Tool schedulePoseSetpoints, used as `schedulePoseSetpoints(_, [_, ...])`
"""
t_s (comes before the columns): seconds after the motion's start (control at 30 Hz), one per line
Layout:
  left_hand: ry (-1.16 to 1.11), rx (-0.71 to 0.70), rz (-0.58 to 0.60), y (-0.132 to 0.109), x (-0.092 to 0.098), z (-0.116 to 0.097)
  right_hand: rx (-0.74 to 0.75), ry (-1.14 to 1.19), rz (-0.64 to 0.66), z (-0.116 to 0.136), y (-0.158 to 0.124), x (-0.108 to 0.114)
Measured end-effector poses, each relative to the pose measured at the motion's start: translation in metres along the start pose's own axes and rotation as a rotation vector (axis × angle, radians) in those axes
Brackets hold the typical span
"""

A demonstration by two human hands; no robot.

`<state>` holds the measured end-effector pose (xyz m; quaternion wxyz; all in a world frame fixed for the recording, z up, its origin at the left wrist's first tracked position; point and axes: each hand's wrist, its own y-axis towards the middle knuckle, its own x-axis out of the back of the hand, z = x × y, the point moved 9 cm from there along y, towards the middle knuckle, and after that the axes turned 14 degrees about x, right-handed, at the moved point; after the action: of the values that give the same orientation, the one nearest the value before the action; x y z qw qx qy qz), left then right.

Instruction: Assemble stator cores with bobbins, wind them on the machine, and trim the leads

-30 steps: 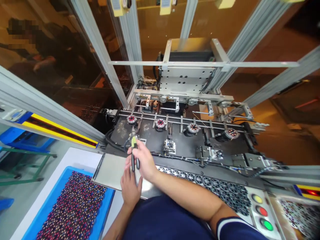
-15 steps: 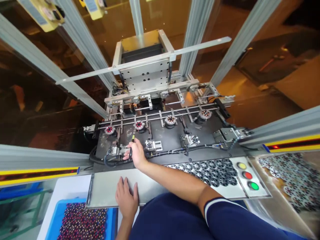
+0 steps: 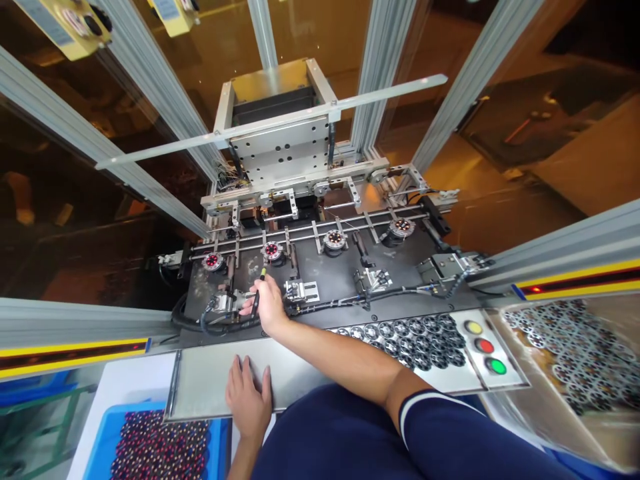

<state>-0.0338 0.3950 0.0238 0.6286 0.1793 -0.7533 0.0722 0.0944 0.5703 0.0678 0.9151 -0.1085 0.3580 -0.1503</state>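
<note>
My right hand [image 3: 270, 308] is closed around a slim black pen-like tool [image 3: 257, 301] with a yellow-green end. That end points up and away, just short of the second round fixture from the left, which carries a ring-shaped part with red segments [image 3: 273, 251]; a gap shows between them. A similar red-marked part [image 3: 213, 261] sits in the leftmost fixture. Two more round parts, one third in line [image 3: 335, 240] and one at the far right [image 3: 402, 228], show paler segments. My left hand [image 3: 250, 400] lies flat, fingers spread, on the metal front panel [image 3: 200, 383].
Several black ring parts [image 3: 420, 343] stand on the panel beside yellow, red and green buttons [image 3: 484, 345]. A blue tray [image 3: 103, 437] of red-marked parts is lower left; metal rings [image 3: 575, 347] lie at right. Yellow-edged light bars [image 3: 575, 280] flank the machine. Cables cross its front.
The whole view has shifted slightly, so the machine appears a little further left. Both hands keep about the same places, the tool still in my right hand.
</note>
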Motion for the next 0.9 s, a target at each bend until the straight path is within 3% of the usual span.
schedulePoseSetpoints(0.13, [0.004,0.006,0.006,-0.001,-0.001,0.001,0.013,-0.019,0.025,0.003,0.003,-0.004])
schedulePoseSetpoints(0.23, [0.003,0.007,0.006,-0.001,-0.001,0.001,-0.002,-0.034,0.133,0.016,-0.012,-0.015])
schedulePoseSetpoints(0.3, [0.000,0.004,0.006,-0.001,-0.001,0.002,-0.046,-0.040,0.290,0.032,-0.038,-0.025])
schedulePoseSetpoints(0.4, [-0.006,-0.005,0.015,0.000,-0.001,0.002,-0.133,-0.020,0.643,0.065,-0.093,-0.031])
schedulePoseSetpoints(0.43, [-0.008,-0.007,0.019,0.000,-0.001,0.002,-0.139,0.009,0.773,0.080,-0.110,-0.030])
schedulePoseSetpoints(0.5, [-0.013,-0.002,0.021,0.000,-0.001,0.003,-0.093,0.043,0.854,0.110,-0.123,-0.012])
schedulePoseSetpoints(0.53, [-0.016,0.002,0.019,0.000,0.000,0.003,-0.053,0.033,0.812,0.122,-0.117,0.003])
schedulePoseSetpoints(0.6, [-0.023,0.008,0.014,0.000,0.000,0.002,0.024,-0.028,0.606,0.137,-0.091,0.042])
schedulePoseSetpoints(0.7, [-0.036,0.008,0.014,0.000,0.001,0.001,0.077,-0.106,0.328,0.142,-0.050,0.094])
schedulePoseSetpoints(0.8, [-0.045,0.006,0.015,0.001,0.001,0.001,0.094,-0.134,0.208,0.135,-0.025,0.121])
schedulePoseSetpoints(0.9, [-0.050,0.005,0.009,0.001,0.001,0.001,0.126,-0.139,0.118,0.127,-0.013,0.133])
